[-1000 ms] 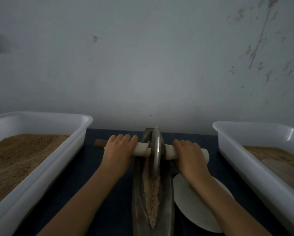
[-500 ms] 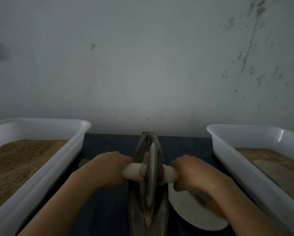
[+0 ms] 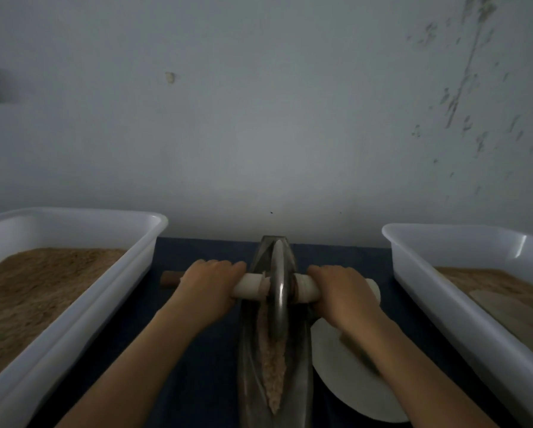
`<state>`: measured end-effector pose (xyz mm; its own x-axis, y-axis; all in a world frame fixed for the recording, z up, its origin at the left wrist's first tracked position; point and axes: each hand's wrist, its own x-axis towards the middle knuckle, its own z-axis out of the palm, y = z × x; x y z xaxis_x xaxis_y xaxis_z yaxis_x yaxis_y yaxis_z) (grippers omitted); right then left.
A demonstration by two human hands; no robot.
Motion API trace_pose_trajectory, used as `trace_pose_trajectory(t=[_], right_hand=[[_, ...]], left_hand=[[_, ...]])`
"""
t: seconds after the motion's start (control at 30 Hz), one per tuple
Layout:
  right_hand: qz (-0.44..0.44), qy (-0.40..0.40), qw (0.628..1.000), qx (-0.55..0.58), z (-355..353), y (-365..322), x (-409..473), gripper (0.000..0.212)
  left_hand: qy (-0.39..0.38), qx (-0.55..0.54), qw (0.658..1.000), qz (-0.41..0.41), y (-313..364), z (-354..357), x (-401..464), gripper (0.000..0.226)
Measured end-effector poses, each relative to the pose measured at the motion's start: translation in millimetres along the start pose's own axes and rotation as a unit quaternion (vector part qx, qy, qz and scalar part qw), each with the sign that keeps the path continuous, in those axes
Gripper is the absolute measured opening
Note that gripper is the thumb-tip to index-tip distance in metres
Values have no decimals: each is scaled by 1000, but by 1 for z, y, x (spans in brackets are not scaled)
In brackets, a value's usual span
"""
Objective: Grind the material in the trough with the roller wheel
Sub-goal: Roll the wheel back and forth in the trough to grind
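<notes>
Two white plastic tubs stand on the dark blue table, one at each side. The left tub is filled with brown, sandy powder. The right tub also holds brown powder, and a pale flat piece lies on top of it; what this piece is I cannot tell.

Between the tubs lies the long metal trough, narrow like a boat, pointing away from the person. Coarse beige material lies along its groove, mostly in the near half. The roller wheel, a thin metal disc, stands upright in the far half of the trough, just before the wall.

A white handle passes through the wheel to both sides. The left hand grips it on the left, fingers curled over the top; a brown end of the rod sticks out beyond this hand. The right hand grips the handle on the right in the same way. Under the right forearm a round white plate lies beside the trough.
</notes>
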<state>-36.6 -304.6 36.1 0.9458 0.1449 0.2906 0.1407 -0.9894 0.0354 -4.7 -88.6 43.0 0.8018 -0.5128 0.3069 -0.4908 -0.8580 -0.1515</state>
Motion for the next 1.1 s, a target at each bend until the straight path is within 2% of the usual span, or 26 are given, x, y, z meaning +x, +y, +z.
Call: trace_pose_trajectory(t=[0.13, 0.3, 0.43, 0.6, 0.77, 0.87, 0.97, 1.03, 1.1], right_hand=[[7, 105, 994, 5, 14, 2, 2, 15], [11, 129, 992, 3, 14, -1, -1, 15], [9, 29, 1000, 5, 3, 0, -4, 16], [-4, -176, 984, 19, -23, -4, -16, 13], [-32, -220, 975, 9, -40, -8, -33, 15], [-36, -223, 974, 0, -43, -9, -33, 19], [-28, -208, 978, 5, -37, -10, -24, 23], [-14, -186, 982, 11, -29, -8, -17, 11], [1, -131, 991, 18, -20, -7, -10, 16]], left_hand=[[94, 13, 995, -29, 4, 12, 4, 35], [112, 21, 992, -46, 4, 15, 5, 37], [51, -3, 998, -20, 3, 8, -1, 33], [-79, -17, 997, 11, 3, -16, -12, 30], [-189, -32, 980, 48, 6, -37, -21, 31], [-226, -44, 972, 52, 5, -41, -20, 34], [-195, -45, 979, 44, 4, -34, -18, 32], [-139, -43, 989, 34, 2, -24, -14, 29], [-78, -34, 996, 23, -1, -13, -7, 28]])
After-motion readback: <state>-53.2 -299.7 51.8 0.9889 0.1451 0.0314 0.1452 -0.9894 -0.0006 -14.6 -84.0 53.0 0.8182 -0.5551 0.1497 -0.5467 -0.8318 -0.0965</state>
